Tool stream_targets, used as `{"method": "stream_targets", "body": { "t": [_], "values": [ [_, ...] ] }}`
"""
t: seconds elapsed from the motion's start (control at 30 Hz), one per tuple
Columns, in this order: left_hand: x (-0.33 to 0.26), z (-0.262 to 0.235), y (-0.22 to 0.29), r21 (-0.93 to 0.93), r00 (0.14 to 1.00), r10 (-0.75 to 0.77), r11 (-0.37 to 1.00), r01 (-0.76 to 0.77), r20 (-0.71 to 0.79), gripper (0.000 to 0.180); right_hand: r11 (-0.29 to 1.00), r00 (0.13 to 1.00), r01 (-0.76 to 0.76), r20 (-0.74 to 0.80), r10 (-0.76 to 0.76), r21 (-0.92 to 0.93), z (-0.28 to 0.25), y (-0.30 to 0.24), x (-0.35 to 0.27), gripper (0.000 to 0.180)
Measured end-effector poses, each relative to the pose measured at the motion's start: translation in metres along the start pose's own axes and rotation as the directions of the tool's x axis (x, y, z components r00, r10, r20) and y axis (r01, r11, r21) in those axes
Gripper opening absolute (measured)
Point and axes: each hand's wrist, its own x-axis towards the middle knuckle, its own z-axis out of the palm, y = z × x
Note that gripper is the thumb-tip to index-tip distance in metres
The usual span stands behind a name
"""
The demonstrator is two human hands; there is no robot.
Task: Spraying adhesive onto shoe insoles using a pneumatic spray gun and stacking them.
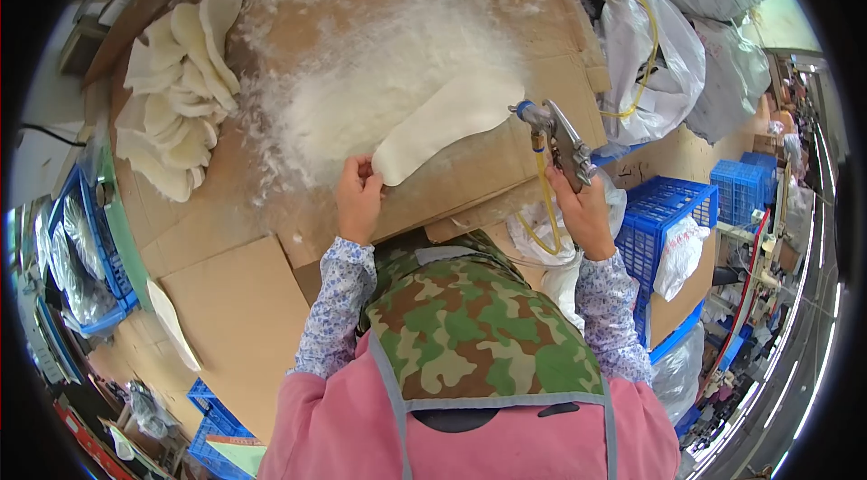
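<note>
We see a pale, insole-shaped piece (444, 123) lying flat near the middle of the cardboard-covered worktop (235, 299), its narrow end toward the person and its broad end reaching into a thick drift of white fluff (361, 92) that coats the cardboard. The left hand (359, 195) pinches the near end of that piece, fingers (365, 169) closed on its edge. The right hand (585, 214) is wrapped around the grip of a metal spray gun (555, 141), whose nozzle sits just beside the broad end of the piece; we cannot tell whether it touches. A yellow hose (545, 209) drops from the gun past the worktop's edge.

Further out, a heap of similar pale pieces (176, 87) rests at the worktop's far left, well apart from the hands. One more pale piece (172, 322) lies near the left edge. Blue plastic crates (664, 218) stand to the right, with white bags (655, 65) beyond them.
</note>
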Motion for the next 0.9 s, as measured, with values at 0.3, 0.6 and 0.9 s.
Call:
{"method": "stream_targets", "body": {
  "t": [0.3,0.6,0.9],
  "values": [
    [-0.004,-0.001,0.008,0.041,0.996,-0.015,0.999,0.018,-0.085,0.019,0.996,0.995,0.041,0.092,-0.034,-0.075,0.023,-0.011,-0.007,0.017],
    [0.0,-0.004,0.001,0.086,0.993,0.023,0.996,-0.013,-0.118,0.029,0.993,0.971,0.11,0.218,-0.1,-0.031,0.05,-0.022,-0.024,0.015],
    [0.001,-0.003,0.0,0.268,0.967,0.158,0.958,-0.101,-0.199,0.035,0.981,0.915,0.184,0.376,-0.148,-0.062,0.07,-0.042,-0.04,0.024]
  ]
}}
